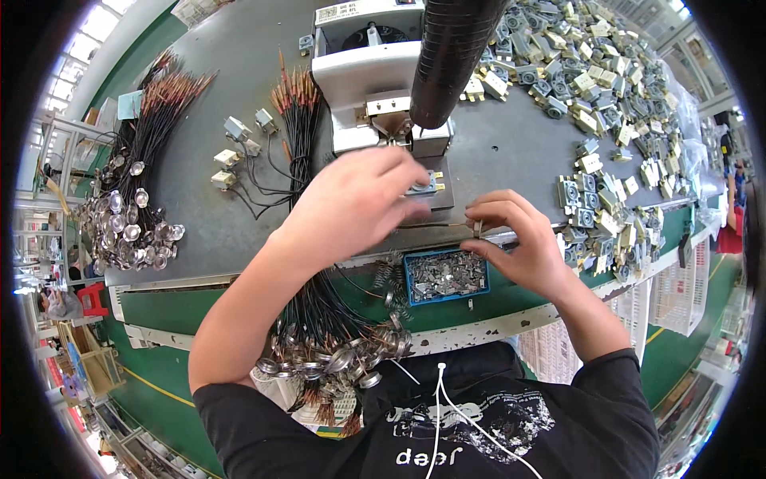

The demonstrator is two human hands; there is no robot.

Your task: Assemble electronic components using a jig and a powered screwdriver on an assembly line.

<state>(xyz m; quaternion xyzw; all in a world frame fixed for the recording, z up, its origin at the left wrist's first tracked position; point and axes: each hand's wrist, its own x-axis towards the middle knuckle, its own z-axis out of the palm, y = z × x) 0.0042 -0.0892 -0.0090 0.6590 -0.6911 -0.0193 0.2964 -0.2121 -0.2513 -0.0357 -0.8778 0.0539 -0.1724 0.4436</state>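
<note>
Assembly was mid-step: the left hand (351, 203) pressed a small grey switch block (423, 186) at the white press machine (371, 76); the right hand (515, 239) pinched a tiny metal clip (477, 228) above the blue parts tray (445, 277), likely needing careful seating next.

Bare grey table (511, 152) is lying open at two o'clock of the press machine (375, 72). A black hose (451, 56) is hanging overhead, plastic parts (606, 88) crowding three o'clock, wire bundles (295, 128) blocking nine o'clock.

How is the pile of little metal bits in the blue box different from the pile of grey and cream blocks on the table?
The metal bits are tiny, shiny and kept inside a blue box. The blocks are bigger, dull grey and cream, and lie spread loose over the table. Both are heaps of many small parts.
</note>
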